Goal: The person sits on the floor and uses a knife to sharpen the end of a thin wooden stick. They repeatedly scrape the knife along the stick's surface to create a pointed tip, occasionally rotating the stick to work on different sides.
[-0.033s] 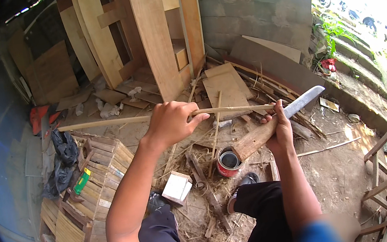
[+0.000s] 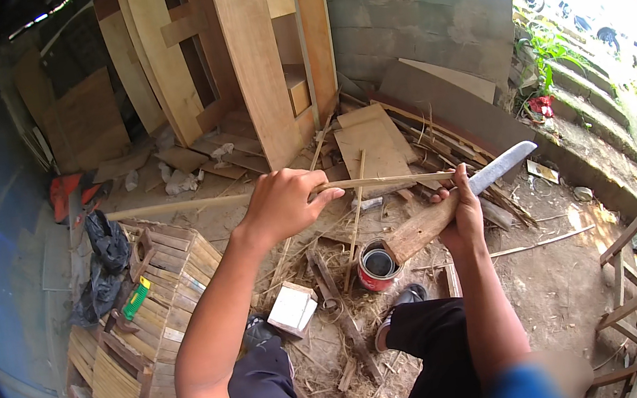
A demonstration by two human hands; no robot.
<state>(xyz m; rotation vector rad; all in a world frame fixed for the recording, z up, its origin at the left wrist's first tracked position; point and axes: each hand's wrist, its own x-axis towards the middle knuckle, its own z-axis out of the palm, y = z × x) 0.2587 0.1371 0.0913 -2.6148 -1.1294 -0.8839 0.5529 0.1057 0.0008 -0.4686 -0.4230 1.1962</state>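
My left hand (image 2: pixel 283 203) is closed on a long, thin bamboo strip (image 2: pixel 176 208), thumb pointing right along it. The strip runs level from the left across to my right hand (image 2: pixel 461 213). That hand is wrapped round a large knife where its thick wooden handle (image 2: pixel 420 231) meets the broad grey blade (image 2: pixel 504 165). The blade points up and to the right; the handle slants down left. By my right thumb, the strip's right end lies close to the knife. Whether it touches the blade is hidden by my fingers.
Below the handle stands an open red can (image 2: pixel 378 265). A white-topped box (image 2: pixel 293 309) sits by my left foot. At left, a slatted bamboo bench (image 2: pixel 179 296) carries a green-handled tool (image 2: pixel 137 298) and a black plastic bag (image 2: pixel 105 245). Wooden frames (image 2: pixel 254 64) stand behind; steps (image 2: pixel 590 110) rise at right.
The bamboo strip's left end has shifted slightly right. The knife's tip is a touch farther right. Both hands keep their hold.
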